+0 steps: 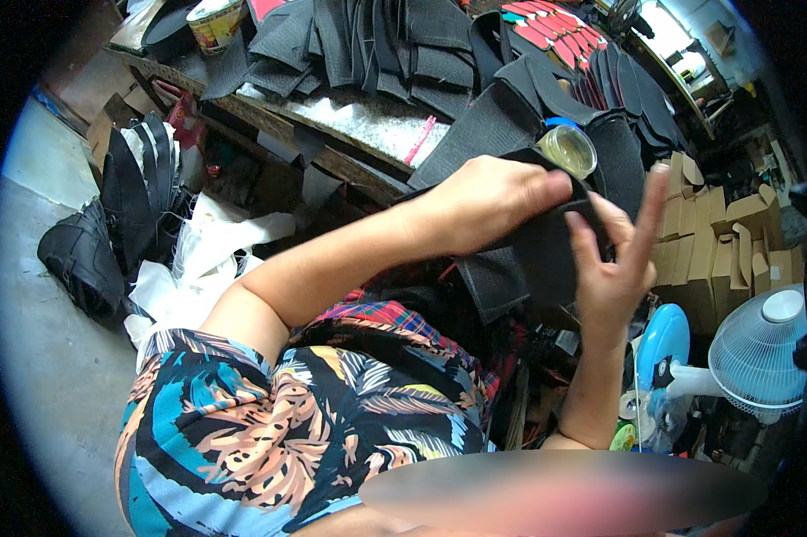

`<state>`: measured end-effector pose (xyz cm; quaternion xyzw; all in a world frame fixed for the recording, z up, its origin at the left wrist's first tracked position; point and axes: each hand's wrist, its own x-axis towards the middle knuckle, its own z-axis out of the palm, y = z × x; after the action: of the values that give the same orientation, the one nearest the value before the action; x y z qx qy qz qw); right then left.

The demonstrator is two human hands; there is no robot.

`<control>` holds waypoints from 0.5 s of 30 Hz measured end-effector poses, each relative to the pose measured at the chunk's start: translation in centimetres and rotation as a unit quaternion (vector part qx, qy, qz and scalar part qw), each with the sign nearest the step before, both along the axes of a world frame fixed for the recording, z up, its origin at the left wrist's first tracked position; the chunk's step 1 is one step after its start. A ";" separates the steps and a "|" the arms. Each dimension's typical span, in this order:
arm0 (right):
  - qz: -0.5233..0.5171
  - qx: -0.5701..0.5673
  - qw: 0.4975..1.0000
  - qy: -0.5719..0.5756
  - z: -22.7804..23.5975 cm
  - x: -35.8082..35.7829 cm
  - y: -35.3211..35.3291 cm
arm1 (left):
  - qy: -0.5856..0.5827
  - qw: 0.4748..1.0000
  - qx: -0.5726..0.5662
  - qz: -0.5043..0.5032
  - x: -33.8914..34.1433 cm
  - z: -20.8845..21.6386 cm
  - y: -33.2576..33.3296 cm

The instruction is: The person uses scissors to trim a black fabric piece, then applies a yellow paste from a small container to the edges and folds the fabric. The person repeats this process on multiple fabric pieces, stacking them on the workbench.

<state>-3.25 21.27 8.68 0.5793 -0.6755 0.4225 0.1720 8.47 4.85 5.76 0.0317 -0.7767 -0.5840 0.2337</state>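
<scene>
My left hand (pixel 502 201) reaches across from the left, its fingers closed on a dark black sheet piece (pixel 546 259) with the thumb along the upper edge. At that piece's right edge is my right hand (pixel 614 259). Its thumb and one finger meet the edge, while another finger sticks straight up, slightly blurred. The far side of the piece and the left fingertips are hidden. Just beyond my hands stands a round clear tub (pixel 567 150) with yellowish contents, beside stacked black pieces (pixel 479 130).
A worktable (pixel 332 116) carries many black cut pieces and a pile of red-and-black pieces (pixel 555 31). A patterned bucket (pixel 215 25) stands at its far left. Cardboard boxes (pixel 712 242) and a blue-white fan (pixel 757 353) are at right. Black bundles (pixel 121 206) and white cloth (pixel 211 246) lie left.
</scene>
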 end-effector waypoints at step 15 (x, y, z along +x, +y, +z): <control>-0.002 0.137 0.977 0.165 0.9 -3.8 -1.0 | -0.059 0.946 0.292 -0.126 -0.7 -1.0 -1.7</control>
<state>-7.06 20.32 9.59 0.6576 -0.6906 0.2245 0.2008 7.73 3.17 4.80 0.0343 -0.5823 -0.8069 0.0925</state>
